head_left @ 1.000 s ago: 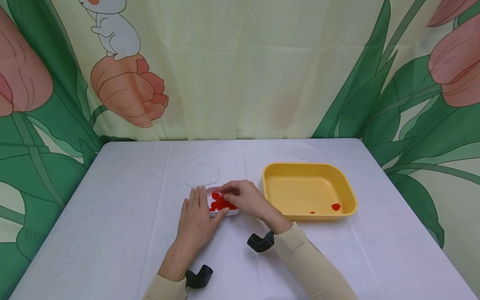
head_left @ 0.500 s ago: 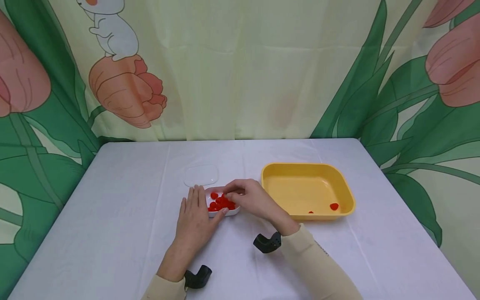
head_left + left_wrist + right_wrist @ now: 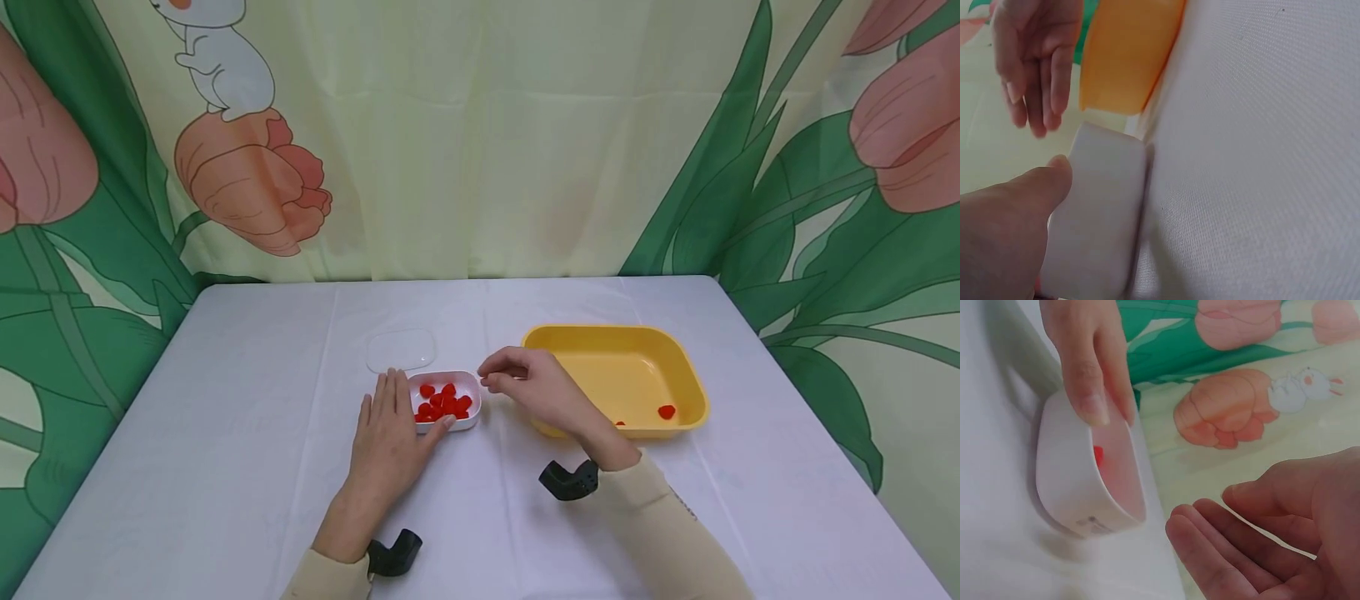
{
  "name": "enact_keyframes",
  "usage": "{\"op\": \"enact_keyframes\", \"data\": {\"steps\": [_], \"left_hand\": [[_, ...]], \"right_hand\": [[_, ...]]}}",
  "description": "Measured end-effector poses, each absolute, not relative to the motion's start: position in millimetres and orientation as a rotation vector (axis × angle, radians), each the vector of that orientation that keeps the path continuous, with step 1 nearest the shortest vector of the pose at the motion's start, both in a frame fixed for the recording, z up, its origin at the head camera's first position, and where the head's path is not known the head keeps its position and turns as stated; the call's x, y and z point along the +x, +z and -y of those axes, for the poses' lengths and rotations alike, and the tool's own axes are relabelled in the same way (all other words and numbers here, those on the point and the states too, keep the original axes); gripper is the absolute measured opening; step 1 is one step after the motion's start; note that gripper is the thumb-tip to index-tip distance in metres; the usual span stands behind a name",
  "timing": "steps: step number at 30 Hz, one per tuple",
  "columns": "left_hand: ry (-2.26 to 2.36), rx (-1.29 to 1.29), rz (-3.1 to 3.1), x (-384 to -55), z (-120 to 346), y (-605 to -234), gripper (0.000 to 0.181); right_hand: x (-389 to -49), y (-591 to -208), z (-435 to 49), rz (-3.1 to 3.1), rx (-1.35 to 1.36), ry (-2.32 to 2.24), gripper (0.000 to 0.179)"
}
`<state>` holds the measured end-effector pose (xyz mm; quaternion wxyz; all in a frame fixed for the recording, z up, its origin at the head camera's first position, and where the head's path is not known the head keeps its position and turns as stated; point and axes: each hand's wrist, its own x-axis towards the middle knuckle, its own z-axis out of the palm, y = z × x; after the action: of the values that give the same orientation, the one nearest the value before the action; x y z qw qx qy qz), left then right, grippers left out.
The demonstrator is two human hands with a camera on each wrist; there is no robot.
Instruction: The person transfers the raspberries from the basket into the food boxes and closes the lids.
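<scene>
A small white box point(image 3: 468, 425), its top uncovered, holds several small red pieces point(image 3: 438, 402) whose kind is too small to tell. My left hand point(image 3: 392, 442) lies along the box's left side with straight fingers, and its thumb point(image 3: 1050, 178) rests on the near rim. Just right of the box, in the air, is my right hand point(image 3: 543, 387), loosely bent with nothing visible in it. In the right wrist view its thumb point(image 3: 1254, 497) stands apart from the fingers. A yellow tray point(image 3: 600, 335) stands behind and right of that hand, with a red piece point(image 3: 667, 412) inside.
Behind the box a clear lid point(image 3: 401, 350) lies flat on the white tablecloth point(image 3: 225, 433). A second red piece point(image 3: 620, 423) shows at the tray's near wall. A printed curtain point(image 3: 480, 142) hangs behind the table.
My right hand has drawn out of the white box and moved right towards the yellow tray, uncovering the red pieces. My left hand stays at the box.
</scene>
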<state>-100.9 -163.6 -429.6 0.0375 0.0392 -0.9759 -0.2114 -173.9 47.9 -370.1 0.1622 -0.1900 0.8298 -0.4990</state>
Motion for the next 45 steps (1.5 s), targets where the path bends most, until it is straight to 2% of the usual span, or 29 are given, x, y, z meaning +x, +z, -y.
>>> {"op": "enact_keyframes", "data": {"steps": [25,45], "left_hand": [[-0.641,0.109,2.972,-101,163,-430,0.104],[-0.658,0.098,2.996,-100,165,-429,0.103]], "right_hand": [[-179,-364,-123,-2.381,-0.393,-1.574,0.021],[-174,-367,-170,-2.655,-0.298,-1.235,0.023]]}}
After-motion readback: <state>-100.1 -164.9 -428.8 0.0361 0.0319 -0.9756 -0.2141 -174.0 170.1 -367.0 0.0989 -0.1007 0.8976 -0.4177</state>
